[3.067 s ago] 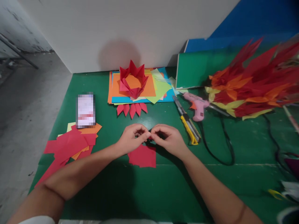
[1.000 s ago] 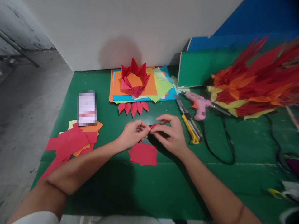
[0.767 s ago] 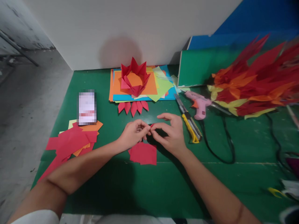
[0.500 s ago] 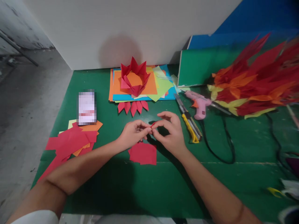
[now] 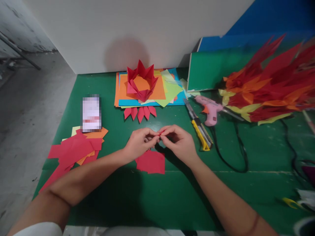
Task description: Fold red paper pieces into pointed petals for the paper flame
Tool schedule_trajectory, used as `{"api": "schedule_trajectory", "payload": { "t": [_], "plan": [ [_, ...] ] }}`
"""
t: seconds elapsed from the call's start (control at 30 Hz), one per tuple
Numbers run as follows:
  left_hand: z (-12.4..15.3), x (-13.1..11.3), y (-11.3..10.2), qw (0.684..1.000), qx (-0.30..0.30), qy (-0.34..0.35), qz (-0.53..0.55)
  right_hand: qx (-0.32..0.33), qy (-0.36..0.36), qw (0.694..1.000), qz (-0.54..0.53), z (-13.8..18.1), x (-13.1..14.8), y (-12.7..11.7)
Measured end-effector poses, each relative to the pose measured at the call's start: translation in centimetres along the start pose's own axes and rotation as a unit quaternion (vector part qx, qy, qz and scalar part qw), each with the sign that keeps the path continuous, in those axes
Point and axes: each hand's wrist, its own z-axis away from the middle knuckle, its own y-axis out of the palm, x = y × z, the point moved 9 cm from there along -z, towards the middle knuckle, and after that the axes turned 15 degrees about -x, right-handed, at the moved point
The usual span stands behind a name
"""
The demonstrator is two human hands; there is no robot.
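Between the fingertips of both hands is a small piece of red paper (image 5: 161, 132), mostly hidden by the fingers. My left hand (image 5: 141, 142) pinches it from the left, my right hand (image 5: 179, 142) from the right. Just below lie several red paper rectangles (image 5: 151, 162) in a loose stack. Beyond the hands, a row of pointed red folded paper pieces (image 5: 140, 114) rests on the green table (image 5: 118, 200). Behind that row, a ring of red paper points (image 5: 154, 86) stands on a pile of coloured paper sheets (image 5: 172, 93).
On the left are a blurred-out phone (image 5: 91, 113) and red and orange paper scraps (image 5: 76, 149). To the right lie a yellow box cutter (image 5: 200, 132) and a pink glue gun (image 5: 209, 109) with a black cord. A red and orange paper arrangement (image 5: 270, 85) fills the far right.
The fingers of my right hand, raised and spread before, have come down and closed on the small red paper. My left hand has barely shifted.
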Motion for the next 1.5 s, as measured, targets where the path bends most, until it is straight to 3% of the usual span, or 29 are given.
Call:
{"api": "schedule_trajectory", "payload": {
  "t": [0.5,0.87,1.23,1.5],
  "plan": [
    [0.1,-0.3,0.2,1.000,0.007,-0.006,-0.006,-0.041,0.040,0.994,-0.089,-0.1,-0.4,0.0],
    [-0.1,-0.1,-0.3,0.998,-0.027,-0.021,0.046,-0.067,0.073,0.990,-0.097,-0.5,-0.8,-0.8],
    [-0.1,-0.4,-0.3,0.998,-0.027,-0.025,0.051,-0.052,0.080,0.992,-0.078,-0.1,-0.6,-0.1],
    [0.0,0.1,0.9,0.983,0.022,-0.115,0.139,-0.037,0.134,0.982,-0.128,-0.1,-1.3,0.3]
  ]
}}
